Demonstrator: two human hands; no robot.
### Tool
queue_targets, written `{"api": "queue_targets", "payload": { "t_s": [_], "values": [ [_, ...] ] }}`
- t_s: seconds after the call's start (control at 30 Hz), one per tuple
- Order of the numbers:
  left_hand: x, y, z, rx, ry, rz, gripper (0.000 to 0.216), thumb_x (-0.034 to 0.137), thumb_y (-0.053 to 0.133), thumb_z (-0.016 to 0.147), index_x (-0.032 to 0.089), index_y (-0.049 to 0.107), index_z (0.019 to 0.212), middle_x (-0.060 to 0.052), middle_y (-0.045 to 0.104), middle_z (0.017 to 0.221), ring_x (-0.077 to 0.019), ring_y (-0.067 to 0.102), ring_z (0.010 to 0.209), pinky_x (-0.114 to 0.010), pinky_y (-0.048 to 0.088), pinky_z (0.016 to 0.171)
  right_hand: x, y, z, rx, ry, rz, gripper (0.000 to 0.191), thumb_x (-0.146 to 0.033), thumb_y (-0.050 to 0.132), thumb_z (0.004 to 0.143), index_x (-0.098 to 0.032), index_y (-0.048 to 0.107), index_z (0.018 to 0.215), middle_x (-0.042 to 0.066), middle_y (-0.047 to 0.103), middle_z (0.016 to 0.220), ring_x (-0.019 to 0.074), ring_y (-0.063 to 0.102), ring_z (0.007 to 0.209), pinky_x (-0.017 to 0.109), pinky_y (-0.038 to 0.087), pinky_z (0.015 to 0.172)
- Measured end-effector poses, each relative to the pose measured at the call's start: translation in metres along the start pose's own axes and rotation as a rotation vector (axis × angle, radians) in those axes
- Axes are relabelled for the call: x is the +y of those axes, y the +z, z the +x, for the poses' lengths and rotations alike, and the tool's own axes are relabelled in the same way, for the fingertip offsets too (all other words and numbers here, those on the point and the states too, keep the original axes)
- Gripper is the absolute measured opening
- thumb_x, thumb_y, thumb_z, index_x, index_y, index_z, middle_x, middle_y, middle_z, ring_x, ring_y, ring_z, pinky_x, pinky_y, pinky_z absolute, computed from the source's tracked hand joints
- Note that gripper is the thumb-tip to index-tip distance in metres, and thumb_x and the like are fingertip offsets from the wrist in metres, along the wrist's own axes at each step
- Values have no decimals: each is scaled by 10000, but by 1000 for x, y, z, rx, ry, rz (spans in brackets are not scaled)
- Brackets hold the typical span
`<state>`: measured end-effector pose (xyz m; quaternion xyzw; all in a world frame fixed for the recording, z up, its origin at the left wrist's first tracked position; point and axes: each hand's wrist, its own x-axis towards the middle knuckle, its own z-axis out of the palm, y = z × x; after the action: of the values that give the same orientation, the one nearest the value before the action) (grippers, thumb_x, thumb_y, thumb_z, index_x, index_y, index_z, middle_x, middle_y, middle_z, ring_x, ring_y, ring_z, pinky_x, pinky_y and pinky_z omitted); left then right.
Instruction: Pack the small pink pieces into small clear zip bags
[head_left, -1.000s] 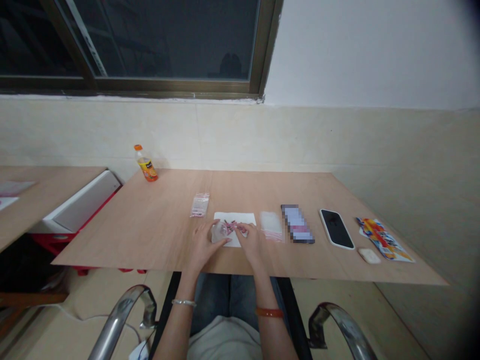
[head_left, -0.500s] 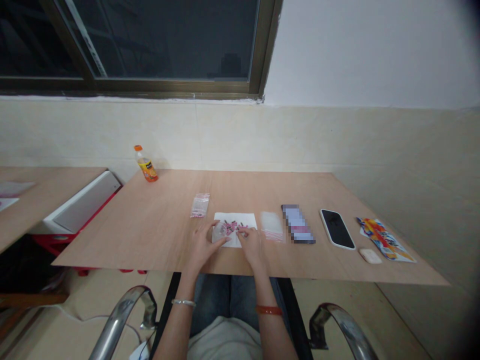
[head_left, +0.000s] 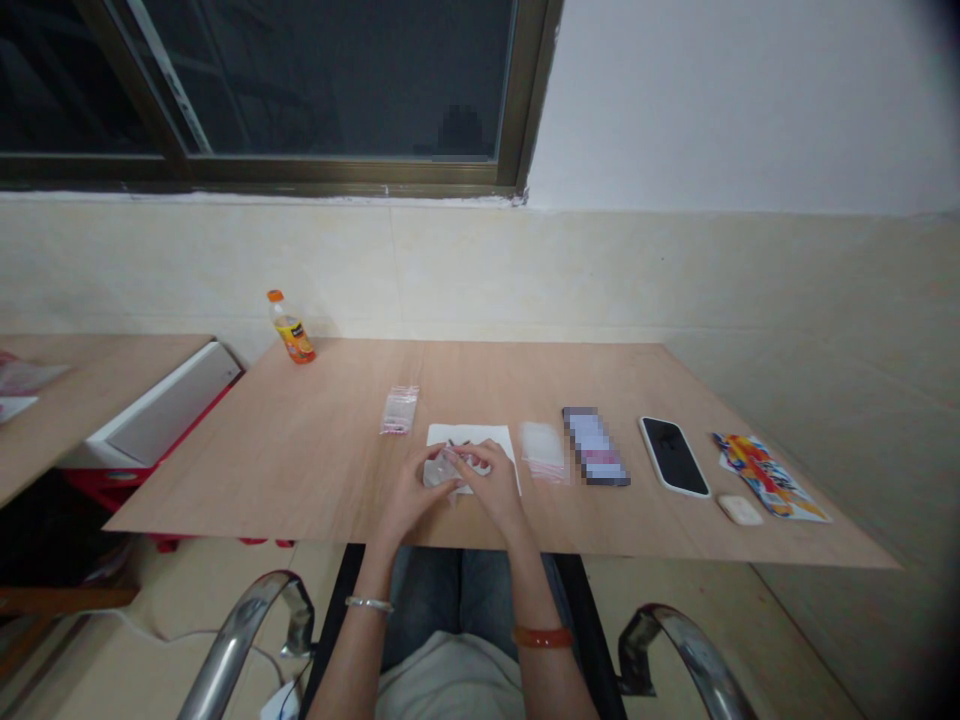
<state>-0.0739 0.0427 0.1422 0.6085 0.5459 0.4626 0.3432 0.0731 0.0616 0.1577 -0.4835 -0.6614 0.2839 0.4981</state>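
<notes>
My left hand (head_left: pixel 411 488) is closed round a small clear plastic bag (head_left: pixel 433 472), held low over a sheet of white paper (head_left: pixel 448 433). The fingers of my right hand (head_left: pixel 491 478) are pinched together at the bag's opening, touching or almost touching my left fingertips. What those right fingers hold, if anything, is too small to make out. Small dark and pink pieces on the paper are mostly covered by my hands. A stack of clear zip bags (head_left: pixel 543 450) with pink edges lies just right of the paper, and another zip bag bundle (head_left: pixel 400 410) lies behind to the left.
To the right lie a phone with a blurred screen (head_left: pixel 596 447), a white-edged phone (head_left: pixel 673 457), a white case (head_left: pixel 740 510) and a bright snack packet (head_left: pixel 771 478). An orange drink bottle (head_left: pixel 292 330) stands at the back left. Metal armrests (head_left: pixel 247 635) flank my lap.
My right hand has moved left from the pink pieces on the paper to the opening of the bag. My left hand keeps the bag in about the same place.
</notes>
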Motion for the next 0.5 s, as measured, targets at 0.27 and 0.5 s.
{"api": "queue_targets", "payload": {
  "t_s": [0.27, 0.5],
  "values": [
    [-3, -2, -1, 15, -22, -26, 503, 327, 737, 627, 178, 584, 1082, -99, 618, 1125, -224, 562, 1057, -407, 417, 955, 40, -2, -3, 83, 96, -353, 211, -288, 524, 807, -179, 705, 821, 66, 636, 720, 166, 534, 647, 269, 398, 607],
    [-7, -2, -1, 47, -56, -24, 533, 326, 754, 601, 167, 579, 1079, -93, 610, 1111, -230, 549, 1063, -407, 397, 968, 67, -6, -12, 92, 231, -571, 228, -313, 554, 787, -198, 698, 921, 68, 639, 777, 186, 541, 722, 268, 374, 642]
  ]
}}
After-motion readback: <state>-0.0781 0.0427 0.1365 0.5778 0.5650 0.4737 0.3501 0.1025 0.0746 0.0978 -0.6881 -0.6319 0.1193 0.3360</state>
